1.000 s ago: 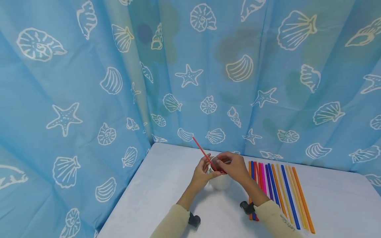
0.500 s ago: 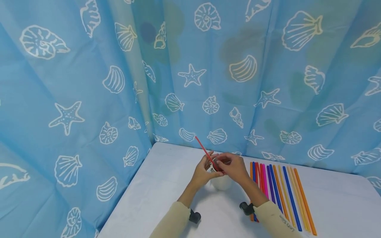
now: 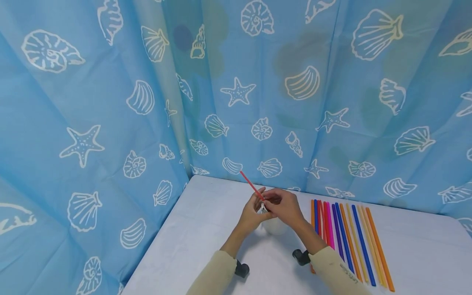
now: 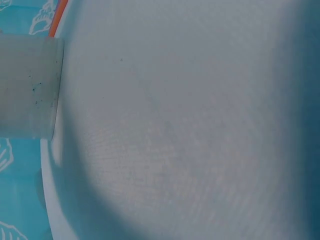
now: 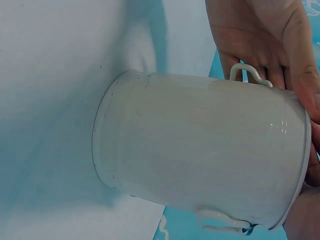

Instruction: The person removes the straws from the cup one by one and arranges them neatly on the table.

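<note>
A white metal pot (image 5: pixel 200 145) with small side handles (image 5: pixel 250 72) stands on the table. My left hand (image 3: pixel 250 216) holds it at the rim, thumb on the near side and fingers beyond. A thin red straw (image 3: pixel 251 185) leans up and left out of the top of the pot. My right hand (image 3: pixel 287 207) is over the rim with thumb and index finger pinching the straw's lower visible part. Both hands cover the pot's mouth, so its inside is hidden. In the left wrist view only the pot's lower part (image 4: pixel 27 87) shows.
To the right lies a row of several coloured straws (image 3: pixel 352 241), orange, blue, red, pink, purple and yellow, partly behind the right forearm. A white cloth covers the table (image 3: pixel 191 229). Blue curtains (image 3: pixel 236 123) with shell prints hang behind and at the left.
My right hand has shifted slightly left over the pot's mouth, and less of the red straw and the pot's inside shows. My left hand keeps its hold on the rim.
</note>
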The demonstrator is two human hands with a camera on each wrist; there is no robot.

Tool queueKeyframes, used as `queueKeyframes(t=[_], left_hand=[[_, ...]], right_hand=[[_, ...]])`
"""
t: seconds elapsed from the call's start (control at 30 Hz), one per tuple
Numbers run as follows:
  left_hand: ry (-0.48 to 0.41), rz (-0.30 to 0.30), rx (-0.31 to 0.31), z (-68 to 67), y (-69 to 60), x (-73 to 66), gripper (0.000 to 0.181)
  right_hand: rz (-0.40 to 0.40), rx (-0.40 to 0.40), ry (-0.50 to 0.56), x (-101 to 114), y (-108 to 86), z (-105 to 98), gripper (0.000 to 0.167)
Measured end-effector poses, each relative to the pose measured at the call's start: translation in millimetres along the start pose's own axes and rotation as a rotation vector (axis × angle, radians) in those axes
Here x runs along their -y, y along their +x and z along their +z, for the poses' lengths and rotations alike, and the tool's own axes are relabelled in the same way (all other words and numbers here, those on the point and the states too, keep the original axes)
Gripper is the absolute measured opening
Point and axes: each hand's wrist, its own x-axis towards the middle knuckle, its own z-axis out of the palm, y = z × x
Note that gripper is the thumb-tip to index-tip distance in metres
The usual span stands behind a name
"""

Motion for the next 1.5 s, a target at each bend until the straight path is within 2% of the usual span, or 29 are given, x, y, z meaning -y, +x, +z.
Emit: queueKeyframes(t=[0.4,0.67,0.87,1.1,1.23,1.37,1.5], left_hand=[[-0.02,-0.012,-0.016,2.8,-1.8,2.7,0.082],[-0.033,-0.006,-0.017,3.5,-10.3,-22.1,0.08],[-0.04,-0.014,-0.022,3.2,-10.9,-26.4,0.077],[-0.006,-0.016,-0.027,3.3,-3.1,0.6,0.082],[0.005,0.007,-0.012,1.9,-0.9,0.0,0.085],[0.022,0.027,0.0,1.6,1.3,-0.8,0.087],[0.037,0.011,0.002,1.0,-2.9,2.1,0.088]], right_hand=[[0.025,0.017,-0.028,-2.5,4.4,2.4,0.016],[0.021,0.006,-0.031,-2.1,5.1,3.6,0.015],[0.02,-0.019,-0.039,-3.1,4.3,5.6,0.014],[0.051,-0.086,-0.072,-3.5,3.3,7.3,0.012],[0.058,-0.13,-0.04,-2.5,6.1,5.2,0.012],[0.012,-0.183,-0.003,-1.8,9.1,2.2,0.012],[-0.008,-0.222,0.022,0.2,7.2,-0.2,0.014]])
